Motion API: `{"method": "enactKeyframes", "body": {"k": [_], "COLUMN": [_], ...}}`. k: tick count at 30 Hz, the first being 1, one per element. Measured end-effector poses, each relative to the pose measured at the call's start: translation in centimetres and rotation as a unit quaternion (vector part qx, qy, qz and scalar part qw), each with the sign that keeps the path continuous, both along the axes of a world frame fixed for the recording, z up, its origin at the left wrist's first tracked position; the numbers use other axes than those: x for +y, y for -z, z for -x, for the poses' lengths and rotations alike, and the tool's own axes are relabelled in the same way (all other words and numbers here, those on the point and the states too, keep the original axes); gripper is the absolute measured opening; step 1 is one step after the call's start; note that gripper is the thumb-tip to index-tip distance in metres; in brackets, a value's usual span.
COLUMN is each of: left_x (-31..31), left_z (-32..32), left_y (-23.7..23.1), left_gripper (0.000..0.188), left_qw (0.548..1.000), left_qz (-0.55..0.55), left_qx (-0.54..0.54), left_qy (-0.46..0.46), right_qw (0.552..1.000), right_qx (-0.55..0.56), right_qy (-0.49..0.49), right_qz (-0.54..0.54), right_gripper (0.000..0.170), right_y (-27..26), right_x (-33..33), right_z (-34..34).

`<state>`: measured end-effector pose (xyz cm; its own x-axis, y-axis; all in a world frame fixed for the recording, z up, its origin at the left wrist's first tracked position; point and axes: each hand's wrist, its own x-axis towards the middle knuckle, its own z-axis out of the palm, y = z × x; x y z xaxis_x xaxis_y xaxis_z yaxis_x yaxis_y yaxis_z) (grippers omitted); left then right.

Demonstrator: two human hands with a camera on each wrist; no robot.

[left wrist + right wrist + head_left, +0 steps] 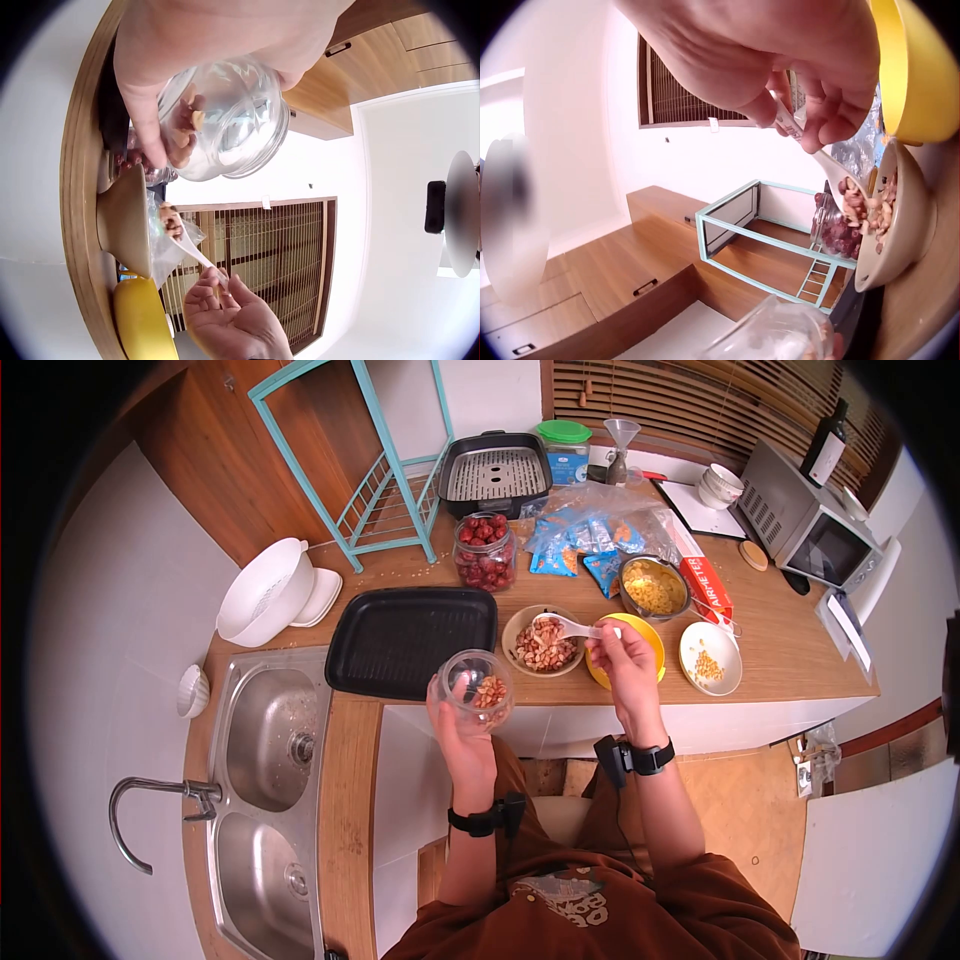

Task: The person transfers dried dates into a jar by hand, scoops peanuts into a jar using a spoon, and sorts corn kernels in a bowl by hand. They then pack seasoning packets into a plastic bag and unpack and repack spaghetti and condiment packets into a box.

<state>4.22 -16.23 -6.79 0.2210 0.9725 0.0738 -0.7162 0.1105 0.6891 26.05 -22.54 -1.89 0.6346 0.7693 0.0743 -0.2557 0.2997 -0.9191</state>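
Observation:
My left hand (462,745) grips a clear round jar (478,692), tilted, with some reddish peanuts (490,691) lying inside it. A white spoon (572,627) is pinched by its handle in my right hand (625,665). Peanuts fill the spoon's bowl, close over a beige bowl (900,247) of peanuts on the counter. In the left wrist view the loaded spoon (187,244) shows beyond the jar's mouth. Just under my right hand stands a yellow bowl (652,643), partly hidden by the hand.
A black grill pan (410,640) lies left of the peanut bowl, beside the double sink (270,750). Behind stands a jar of red fruit (485,550). To the right are a pot of yellow pieces (655,588) and a white bowl (728,670) with a few yellow kernels.

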Motion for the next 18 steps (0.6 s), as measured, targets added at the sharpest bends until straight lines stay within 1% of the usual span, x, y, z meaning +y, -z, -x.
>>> {"method": "enactKeyframes", "body": {"k": [1, 3, 7, 9, 10, 12, 13, 14, 16, 17, 18], "left_x": [0.0, 0.0, -0.4, -0.5, -0.5, -0.7, -0.8, -0.8, -0.9, -0.9, -0.9], "left_z": [0.0, -0.1, 0.0, 0.0, 0.0, -0.1, -0.1, -0.1, -0.1, -0.1, -0.1], "left_y": [0.0, 0.1, -0.3, -0.6, -0.8, -1.3, -1.5, -1.7, -2.0, -2.0, -2.0], "left_gripper": [0.051, 0.052, 0.055, 0.057, 0.059, 0.061, 0.062, 0.062, 0.068, 0.068, 0.070], "left_qw": [1.000, 1.000, 0.999, 0.998, 0.997, 0.997, 0.996, 0.996, 0.993, 0.993, 0.992], "left_qz": [-0.003, -0.009, -0.029, -0.043, -0.057, -0.056, -0.055, -0.055, -0.083, -0.083, -0.090], "left_qx": [0.003, 0.006, 0.021, 0.032, 0.042, 0.049, 0.056, 0.056, 0.075, 0.075, 0.078], "left_qy": [-0.001, 0.003, 0.022, 0.026, 0.031, 0.032, 0.033, 0.033, 0.031, 0.031, 0.034], "right_qw": [1.000, 0.994, 0.995, 0.995, 0.995, 0.990, 0.987, 0.987, 0.974, 0.960, 0.960], "right_qx": [0.000, -0.098, -0.081, -0.058, -0.057, -0.088, -0.104, -0.104, -0.181, -0.244, -0.244], "right_qy": [0.000, 0.028, 0.053, 0.020, 0.019, -0.042, -0.075, -0.076, -0.132, -0.132, -0.132], "right_qz": [0.000, 0.032, -0.005, -0.078, -0.077, -0.104, -0.095, -0.095, -0.035, -0.029, -0.029], "right_gripper": [0.020, 0.021, 0.021, 0.019, 0.019, 0.018, 0.017, 0.017, 0.015, 0.014, 0.014], "right_y": [-0.1, -0.4, -1.9, -3.0, -3.5, -4.3, -4.4, -4.6, -5.3, -5.4, -5.5], "right_x": [0.0, -0.2, -1.1, -1.8, -2.1, -2.9, -3.3, -3.6, -3.7, -3.4, -3.2], "right_z": [0.1, 0.4, 1.4, 2.2, 2.7, 3.5, 3.8, 4.2, 5.2, 5.4, 5.7]}}
